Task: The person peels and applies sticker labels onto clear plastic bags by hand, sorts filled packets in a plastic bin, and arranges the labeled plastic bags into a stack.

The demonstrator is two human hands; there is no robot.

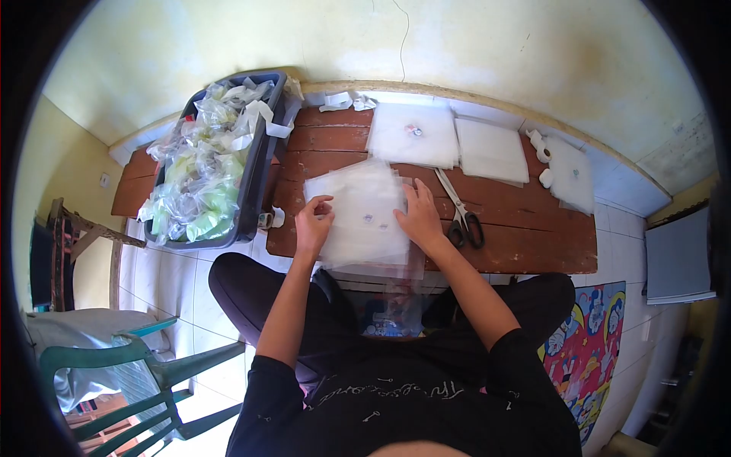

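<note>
In front of me on the brown wooden table lies a loose stack of clear plastic bags [358, 206], its sheets slightly fanned, with small printed marks near the middle. My left hand [313, 227] is at the stack's left edge, fingers loosely bent and apart, with nothing seen in them. At the right edge rests my right hand [419, 215], its fingers spread over the bags' border; I see no grip on a sheet. Scissors [458, 209] with black handles lie just right of my right hand. More clear plastic [402, 303] hangs below the table's front edge.
A dark bin [255, 179] heaped with crumpled plastic stands at left. Further bag stacks [415, 135] [493, 151] [570, 175] line the table's back, with white rolls [544, 154] between two of them. A roll [277, 217] sits by the bin. A green chair [164, 373] stands lower left.
</note>
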